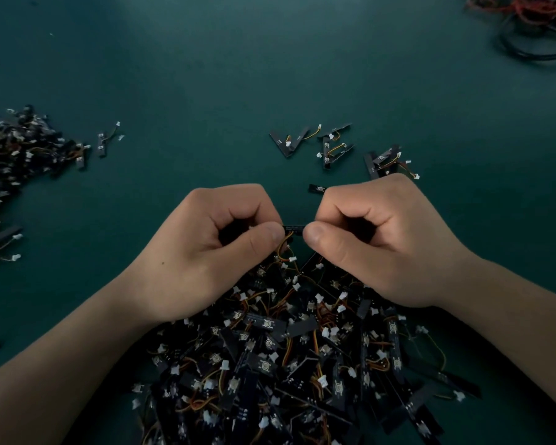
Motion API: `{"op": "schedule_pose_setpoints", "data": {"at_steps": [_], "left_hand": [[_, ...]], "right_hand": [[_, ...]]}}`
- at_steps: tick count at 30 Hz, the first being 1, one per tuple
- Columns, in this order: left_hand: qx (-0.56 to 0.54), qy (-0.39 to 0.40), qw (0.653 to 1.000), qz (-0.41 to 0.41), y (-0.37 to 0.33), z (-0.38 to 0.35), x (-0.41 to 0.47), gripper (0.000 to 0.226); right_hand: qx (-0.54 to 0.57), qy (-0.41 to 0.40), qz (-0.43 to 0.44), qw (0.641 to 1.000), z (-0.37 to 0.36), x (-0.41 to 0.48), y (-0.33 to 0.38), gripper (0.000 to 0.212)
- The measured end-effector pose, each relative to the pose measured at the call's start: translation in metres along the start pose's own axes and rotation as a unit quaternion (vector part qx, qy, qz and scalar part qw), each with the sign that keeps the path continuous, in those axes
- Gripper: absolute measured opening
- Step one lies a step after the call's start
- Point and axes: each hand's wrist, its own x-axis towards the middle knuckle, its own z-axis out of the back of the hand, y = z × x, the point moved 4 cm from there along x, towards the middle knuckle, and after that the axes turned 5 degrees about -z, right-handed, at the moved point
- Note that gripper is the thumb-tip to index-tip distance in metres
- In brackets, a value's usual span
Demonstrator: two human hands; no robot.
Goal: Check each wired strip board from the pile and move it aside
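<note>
A black strip board (293, 227) with orange and yellow wires hanging from it is held level above the pile. My left hand (212, 248) pinches its left end between thumb and curled fingers. My right hand (379, 242) pinches its right end the same way, and the board's far tip pokes out beyond the knuckles. Only the short middle of the board shows between the two thumbs. Below my wrists lies the big pile of wired strip boards (302, 364) with white connectors.
A second heap of strip boards (16, 162) lies at the left edge. Several loose boards (331, 144) are scattered on the green table (190, 91) beyond my hands. A tangle of red and black cables (527, 24) sits at the far right corner.
</note>
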Motion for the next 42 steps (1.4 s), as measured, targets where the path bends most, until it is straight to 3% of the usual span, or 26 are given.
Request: {"op": "schedule_pose_setpoints", "data": {"at_steps": [12,24,27,31,34,36,39,42], "left_hand": [[0.024,-0.016,1.000,-0.004,-0.003,-0.001,0.000,0.022],[0.004,-0.006,1.000,-0.012,0.001,-0.001,-0.001,0.023],[-0.007,-0.022,1.000,-0.007,0.004,0.001,-0.001,0.023],[0.006,-0.034,0.999,-0.009,0.005,0.002,-0.002,0.018],[0.004,-0.055,0.998,-0.012,0.005,0.002,-0.001,0.014],[0.001,-0.071,0.997,-0.013,0.005,0.003,-0.001,0.011],[-0.013,-0.084,0.996,-0.018,0.004,0.004,0.000,0.012],[-0.022,-0.078,0.996,-0.032,0.003,0.004,0.000,0.009]], "right_hand": [[-0.008,0.005,0.001,1.000,0.000,0.000,-0.001,0.034],[0.004,0.069,0.016,0.997,-0.004,0.000,-0.002,0.041],[0.054,0.020,0.048,0.997,0.002,-0.001,-0.001,0.041],[0.122,-0.110,0.057,0.985,0.014,-0.003,-0.004,0.036],[0.119,-0.128,0.033,0.984,0.015,-0.001,-0.006,0.033],[0.108,-0.117,-0.015,0.987,0.013,0.000,-0.010,0.034],[0.066,-0.054,-0.022,0.996,0.007,0.000,-0.010,0.047],[-0.017,0.024,-0.017,0.999,-0.002,0.001,-0.005,0.032]]}}
